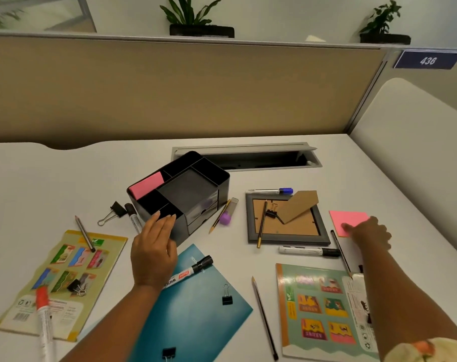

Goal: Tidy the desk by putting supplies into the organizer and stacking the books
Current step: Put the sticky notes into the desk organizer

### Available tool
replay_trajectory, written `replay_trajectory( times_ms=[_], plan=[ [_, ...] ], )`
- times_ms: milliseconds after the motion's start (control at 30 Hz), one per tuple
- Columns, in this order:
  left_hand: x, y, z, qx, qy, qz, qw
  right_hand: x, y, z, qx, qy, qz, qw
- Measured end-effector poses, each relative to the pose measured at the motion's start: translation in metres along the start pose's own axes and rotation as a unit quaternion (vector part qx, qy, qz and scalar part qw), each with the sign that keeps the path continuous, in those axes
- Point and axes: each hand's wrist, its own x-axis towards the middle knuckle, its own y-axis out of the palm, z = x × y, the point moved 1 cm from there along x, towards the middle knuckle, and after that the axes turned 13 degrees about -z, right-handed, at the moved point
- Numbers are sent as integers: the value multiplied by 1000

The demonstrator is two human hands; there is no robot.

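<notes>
A black desk organizer [196, 184] stands mid-desk with a pink sticky pad [149, 184] in its back left slot. My left hand [154, 246] rests against the organizer's front left corner, fingers together, holding nothing. My right hand [371, 232] lies on a second pink sticky pad [346, 219] at the right, thumb on its near edge. A teal book [196, 304] lies in front with a whiteboard marker [188, 273] and binder clips [227, 296] on it. Two picture books lie flat: one at the left [63, 280], another at the right [318, 309].
A photo frame [287, 218] lies face down with a pencil and clip on it. Markers [269, 191], [308, 250], [43, 317], pencils [264, 317], [84, 233] and a binder clip [110, 214] are scattered. An open cable tray [248, 158] sits behind, below the partition wall.
</notes>
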Motion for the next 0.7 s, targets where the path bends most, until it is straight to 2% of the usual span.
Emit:
replay_trajectory(
  times_ms=[67, 233, 300, 467, 567, 667, 700],
  plan=[
    [-1, 1, 0, 0, -6, 2, 1000, -2, -3, 7, -3, 17, -1, 1000],
    [0, 0, -2, -3, -11, -4, 1000, -7, -8, 11, -31, 71, 52, 996],
    [2, -2, -2, -5, -5, -11, 1000, -7, -12, 8, -2, 77, 47, 996],
    [4, -4, -4, -7, -12, -6, 1000, -8, -33, 9, 152, 119, -30, 981],
    [5, -6, -3, -6, -10, 1, 1000, -23, -48, 26, 194, 104, -85, 972],
    [6, -9, -3, -5, -1, 11, 1000, -49, -60, 55, 288, 77, -187, 936],
    [6, -10, -4, -5, 2, 14, 1000, -59, -62, 67, 330, 42, -209, 919]
  ],
)
